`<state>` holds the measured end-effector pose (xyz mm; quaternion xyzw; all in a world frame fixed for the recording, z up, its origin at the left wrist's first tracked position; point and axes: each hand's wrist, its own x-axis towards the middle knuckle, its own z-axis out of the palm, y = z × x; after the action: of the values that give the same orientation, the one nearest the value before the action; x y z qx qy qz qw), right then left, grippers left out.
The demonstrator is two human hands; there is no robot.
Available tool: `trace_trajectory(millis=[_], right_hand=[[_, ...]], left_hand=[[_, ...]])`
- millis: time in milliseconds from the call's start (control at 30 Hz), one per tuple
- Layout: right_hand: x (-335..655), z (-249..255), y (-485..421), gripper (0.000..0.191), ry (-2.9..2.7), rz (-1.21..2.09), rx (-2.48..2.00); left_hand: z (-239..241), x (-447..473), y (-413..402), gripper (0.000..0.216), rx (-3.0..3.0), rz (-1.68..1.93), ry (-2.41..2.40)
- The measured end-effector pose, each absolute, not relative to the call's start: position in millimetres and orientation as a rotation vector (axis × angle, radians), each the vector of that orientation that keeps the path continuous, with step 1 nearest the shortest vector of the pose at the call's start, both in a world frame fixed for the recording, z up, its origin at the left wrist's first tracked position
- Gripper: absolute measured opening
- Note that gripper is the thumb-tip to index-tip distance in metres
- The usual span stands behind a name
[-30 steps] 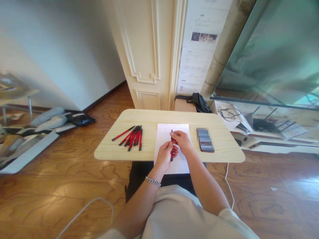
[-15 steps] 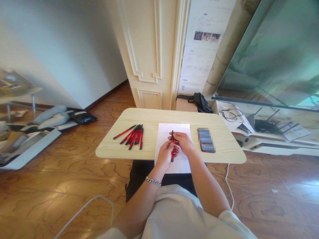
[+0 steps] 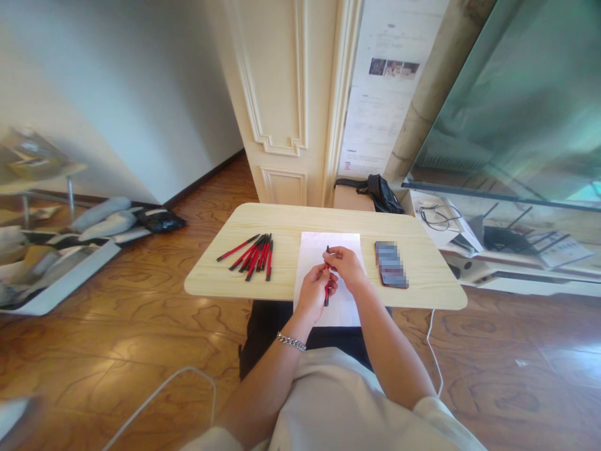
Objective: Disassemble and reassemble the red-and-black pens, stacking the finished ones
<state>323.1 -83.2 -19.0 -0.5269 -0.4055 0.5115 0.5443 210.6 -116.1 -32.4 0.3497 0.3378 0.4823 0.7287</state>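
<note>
A red pen (image 3: pixel 327 294) with black ends stands out between my two hands above a white sheet of paper (image 3: pixel 312 247). My left hand (image 3: pixel 312 295) is closed around its red barrel, thumb on top, and the lower black end sticks out below the fingers. With thumb and fingers, my right hand (image 3: pixel 348 268) pinches the pen near its upper black end. Several similar red and black pens (image 3: pixel 256 255) lie fanned in a loose pile to the left of the paper. On the right is a phone (image 3: pixel 390 266) with a blurred-out screen.
The pale wooden table (image 3: pixel 291 219) has rounded corners. Behind it, a black bag (image 3: pixel 382 194) rests on a box. A white tray of packages (image 3: pixel 75 275) is on the floor at left. Cables and a router (image 3: pixel 504 239) sit on the low cabinet at right.
The whole view has shifted slightly, so things sit a little further right. A blurred white object has come in at the lower left edge. Both hands still hold the pen, with the right fingers barely moved.
</note>
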Motion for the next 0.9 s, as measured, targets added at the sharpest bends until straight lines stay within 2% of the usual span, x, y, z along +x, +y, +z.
trace_trajectory(millis=[133,300,467,633,800,900], right_hand=[[323.8,-16.6,-84.4,0.04,-0.992,1.352,-1.183],[325.9,-18.6,-83.7,0.04,-1.01,1.177,-1.324],[327.1,-18.2,-84.8,0.035,-1.057,1.314,-1.225],[327.3,-18.5,-85.4,0.036,-1.029,1.188,-1.295],[329.7,-15.4,-86.9,0.032,-1.032,1.318,-1.238],[329.7,-14.2,-86.5,0.035,-1.068,1.253,-1.281]], left_hand=[[-32.7,210.4,-116.0,0.032,0.754,1.07,0.75],[-33.5,209.7,-116.8,0.03,0.784,1.086,0.735],[-34.0,209.8,-116.4,0.028,0.785,1.084,0.742],[-34.8,210.6,-117.1,0.028,0.795,1.085,0.737],[-35.2,210.6,-117.3,0.03,0.804,1.088,0.738],[-34.9,211.5,-117.2,0.031,0.81,1.094,0.749]])
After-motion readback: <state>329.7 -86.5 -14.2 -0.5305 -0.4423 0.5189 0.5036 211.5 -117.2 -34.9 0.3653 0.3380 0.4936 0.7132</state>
